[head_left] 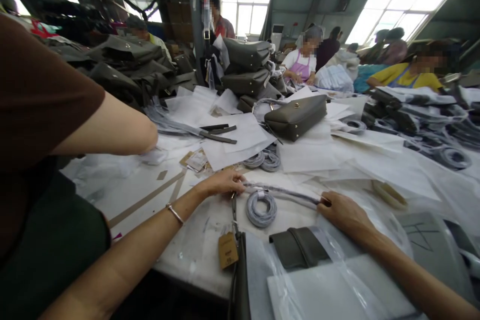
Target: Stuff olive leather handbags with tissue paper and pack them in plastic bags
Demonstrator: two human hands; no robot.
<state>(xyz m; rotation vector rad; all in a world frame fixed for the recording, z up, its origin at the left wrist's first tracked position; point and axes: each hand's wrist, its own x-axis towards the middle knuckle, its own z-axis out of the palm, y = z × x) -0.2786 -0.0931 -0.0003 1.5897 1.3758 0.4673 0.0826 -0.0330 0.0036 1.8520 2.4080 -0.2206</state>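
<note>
Presently, a thin grey strap in clear plastic wrap [285,190] is gripped at one side by the left hand [227,181] and at the other by the right hand [345,210], fingers closed on both. The strap is drawn out, slightly sloping, over the white bench [187,247], just beyond a round grey wrapped coil [252,213].

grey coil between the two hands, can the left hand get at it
Probably yes: the grey coil lies close to the left hand with nothing covering it, though that hand may need to release the wrapped strap first.
</note>
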